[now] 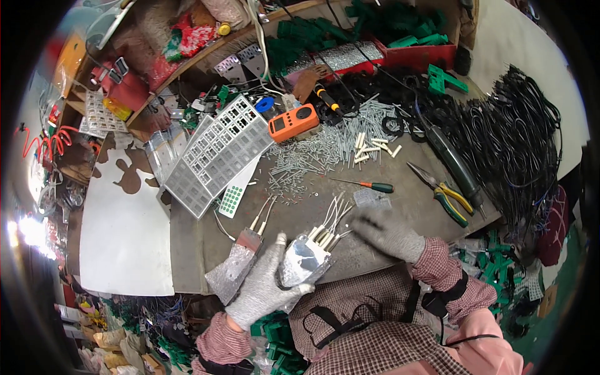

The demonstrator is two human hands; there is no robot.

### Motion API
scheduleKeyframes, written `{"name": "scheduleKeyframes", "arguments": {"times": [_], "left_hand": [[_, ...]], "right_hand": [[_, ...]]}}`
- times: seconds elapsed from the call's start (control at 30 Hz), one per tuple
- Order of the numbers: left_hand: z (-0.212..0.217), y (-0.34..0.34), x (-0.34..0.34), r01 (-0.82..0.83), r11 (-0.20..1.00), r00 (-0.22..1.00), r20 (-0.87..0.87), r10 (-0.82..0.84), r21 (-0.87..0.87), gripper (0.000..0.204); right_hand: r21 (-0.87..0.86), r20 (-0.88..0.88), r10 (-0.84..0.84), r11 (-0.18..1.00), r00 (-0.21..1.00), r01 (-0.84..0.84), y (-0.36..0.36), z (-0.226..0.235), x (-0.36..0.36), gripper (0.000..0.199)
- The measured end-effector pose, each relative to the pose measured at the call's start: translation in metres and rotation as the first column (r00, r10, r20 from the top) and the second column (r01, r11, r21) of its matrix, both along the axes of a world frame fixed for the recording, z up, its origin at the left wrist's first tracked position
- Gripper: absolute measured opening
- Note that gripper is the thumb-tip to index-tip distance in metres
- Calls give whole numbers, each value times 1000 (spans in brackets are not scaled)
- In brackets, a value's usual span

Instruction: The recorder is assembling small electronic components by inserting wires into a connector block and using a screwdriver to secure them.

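My left hand (265, 284), in a grey glove, is closed around a shiny silver foil-covered piece (302, 261) at the near edge of the table. Several white tubes (322, 237) with thin white wires stick out of its far end. Just right of those wires is my right hand (394, 237), also gloved; motion smears its fingers, and I cannot make out anything in them. Left of my left hand lies a second silvery piece (231, 269) with two white-tubed wires. A small clear plastic piece (372, 199) lies beyond my right fingers.
A screwdriver (369, 185) and pliers (445, 195) lie beyond my right hand. Loose screws (294, 165), an orange meter (294, 124) and a grey slotted tray (219, 156) are farther back. Black cables (519, 131) pile at the right; a white sheet (128, 225) lies left.
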State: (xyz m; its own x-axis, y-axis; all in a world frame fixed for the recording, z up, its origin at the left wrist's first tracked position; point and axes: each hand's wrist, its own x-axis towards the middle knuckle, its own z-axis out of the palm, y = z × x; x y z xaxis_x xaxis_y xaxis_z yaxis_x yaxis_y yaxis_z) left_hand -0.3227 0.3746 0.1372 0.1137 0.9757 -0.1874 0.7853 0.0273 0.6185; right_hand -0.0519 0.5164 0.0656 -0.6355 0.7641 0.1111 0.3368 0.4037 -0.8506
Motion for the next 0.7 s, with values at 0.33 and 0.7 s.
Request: {"name": "scheduleKeyframes", "arguments": {"times": [0.33, 0.7], "left_hand": [[-72, 52, 41, 201, 962, 315, 918, -242, 184, 79], [-65, 39, 23, -10, 926, -104, 921, 374, -377, 102]], "right_hand": [[737, 21, 351, 628, 936, -252, -43, 47, -160, 59], [188, 368, 532, 761, 763, -621, -48, 43, -174, 55]]}}
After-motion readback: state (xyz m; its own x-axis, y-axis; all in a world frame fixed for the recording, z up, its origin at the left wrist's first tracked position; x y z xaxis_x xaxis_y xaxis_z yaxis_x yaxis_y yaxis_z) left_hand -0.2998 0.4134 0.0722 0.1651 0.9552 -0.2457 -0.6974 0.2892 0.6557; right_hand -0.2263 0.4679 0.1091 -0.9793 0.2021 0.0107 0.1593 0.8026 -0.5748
